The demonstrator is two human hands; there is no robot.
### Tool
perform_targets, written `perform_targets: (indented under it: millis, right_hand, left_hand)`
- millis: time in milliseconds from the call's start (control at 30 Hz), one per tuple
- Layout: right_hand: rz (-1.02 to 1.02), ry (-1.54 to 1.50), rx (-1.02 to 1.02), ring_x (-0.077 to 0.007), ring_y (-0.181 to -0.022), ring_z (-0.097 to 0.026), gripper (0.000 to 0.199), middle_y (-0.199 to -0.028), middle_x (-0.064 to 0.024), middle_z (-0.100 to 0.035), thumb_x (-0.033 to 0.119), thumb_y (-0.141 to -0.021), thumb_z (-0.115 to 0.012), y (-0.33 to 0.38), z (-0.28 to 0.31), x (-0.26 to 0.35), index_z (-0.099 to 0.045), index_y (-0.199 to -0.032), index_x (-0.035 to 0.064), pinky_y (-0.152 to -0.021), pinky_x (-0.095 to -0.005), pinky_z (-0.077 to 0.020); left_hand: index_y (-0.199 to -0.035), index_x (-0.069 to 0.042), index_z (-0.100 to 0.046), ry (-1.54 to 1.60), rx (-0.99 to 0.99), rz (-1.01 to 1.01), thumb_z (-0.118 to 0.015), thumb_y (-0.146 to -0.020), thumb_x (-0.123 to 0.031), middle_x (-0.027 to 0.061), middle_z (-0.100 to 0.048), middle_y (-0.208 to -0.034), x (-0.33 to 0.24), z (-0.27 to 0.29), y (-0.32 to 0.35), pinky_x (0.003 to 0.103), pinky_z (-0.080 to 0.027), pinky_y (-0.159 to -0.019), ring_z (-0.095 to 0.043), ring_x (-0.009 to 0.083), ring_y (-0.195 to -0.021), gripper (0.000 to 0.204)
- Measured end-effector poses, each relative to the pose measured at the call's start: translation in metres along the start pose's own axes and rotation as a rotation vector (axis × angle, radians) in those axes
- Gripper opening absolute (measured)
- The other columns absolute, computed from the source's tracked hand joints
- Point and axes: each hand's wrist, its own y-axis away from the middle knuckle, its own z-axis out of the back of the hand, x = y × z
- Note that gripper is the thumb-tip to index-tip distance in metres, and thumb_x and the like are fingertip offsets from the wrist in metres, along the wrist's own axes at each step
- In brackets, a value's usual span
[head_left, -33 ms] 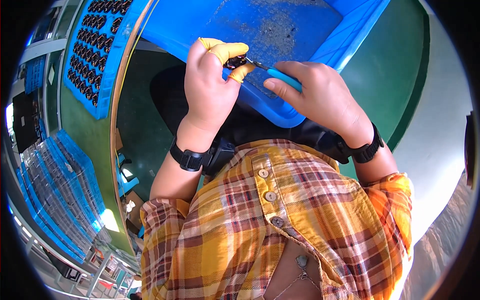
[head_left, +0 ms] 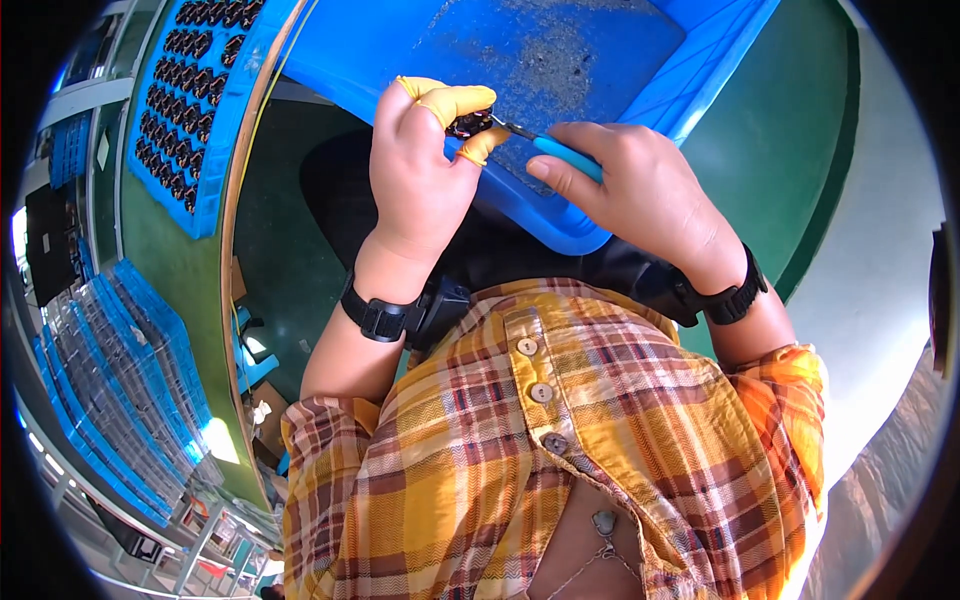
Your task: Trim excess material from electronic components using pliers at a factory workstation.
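My left hand pinches a small dark part with coppery bits between its thumb and fingers. Yellow finger cots cover the thumb tip and at least two fingers. My right hand is closed round the blue handles of a pair of small cutting pliers. The metal tip of the pliers meets the right side of the dark part; whether the jaws are closed is too small to tell. Both hands are above the near edge of a blue plastic bin, with fine pale clippings scattered over its bottom.
To the left, a blue tray with rows of similar dark parts rests on a green table with a wooden edge. Stacked blue and clear trays stand farther left. A green floor shows beyond the bin.
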Motion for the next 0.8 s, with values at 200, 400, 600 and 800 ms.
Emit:
perform_targets:
  millis: [200,400,600,800]
  right_hand:
    - [-0.011,-0.020,0.007,-0.0371,-0.064,-0.065,0.045,-0.064,-0.0173,-0.063,0.050,-0.090,-0.060,-0.005,-0.010,-0.004,-0.069,-0.085,0.0061,-0.056,-0.0447,-0.0529]
    - [-0.078,0.012,0.111,-0.0377,-0.067,-0.066,0.049,-0.067,-0.0184,-0.065,0.052,-0.090,-0.058,-0.018,-0.016,-0.010,-0.070,-0.086,0.0056,-0.061,-0.0455,-0.0547]
    - [-0.137,-0.007,0.175,-0.0385,-0.073,-0.067,0.052,-0.072,-0.0198,-0.067,0.054,-0.091,-0.057,-0.026,-0.018,-0.009,-0.070,-0.086,0.0043,-0.066,-0.0467,-0.0549]
    - [-0.170,-0.004,0.215,-0.0385,-0.076,-0.067,0.055,-0.075,-0.0204,-0.067,0.056,-0.092,-0.055,-0.027,-0.018,-0.011,-0.070,-0.090,0.0031,-0.069,-0.0459,-0.0551]
  left_hand:
    - [-0.096,-0.006,-0.066,-0.016,-0.001,0.035,-0.084,-0.063,0.001,0.0092,-0.059,-0.094,0.010,-0.004,0.005,0.034,-0.051,-0.073,-0.058,0.0270,-0.089,0.038]
    - [-0.098,-0.006,-0.065,-0.086,0.056,0.082,-0.083,-0.063,0.001,0.0097,-0.060,-0.095,0.020,-0.009,0.005,0.036,-0.052,-0.074,-0.058,0.0284,-0.091,0.040]
    - [-0.099,-0.007,-0.065,-0.189,0.101,0.103,-0.081,-0.065,0.000,0.0105,-0.059,-0.098,0.023,-0.007,0.002,0.035,-0.053,-0.073,-0.060,0.0292,-0.088,0.039]
    - [-0.102,-0.009,-0.065,-0.203,0.158,0.157,-0.082,-0.067,-0.001,0.0113,-0.058,-0.098,0.023,-0.009,-0.001,0.036,-0.054,-0.071,-0.062,0.0304,-0.083,0.040]
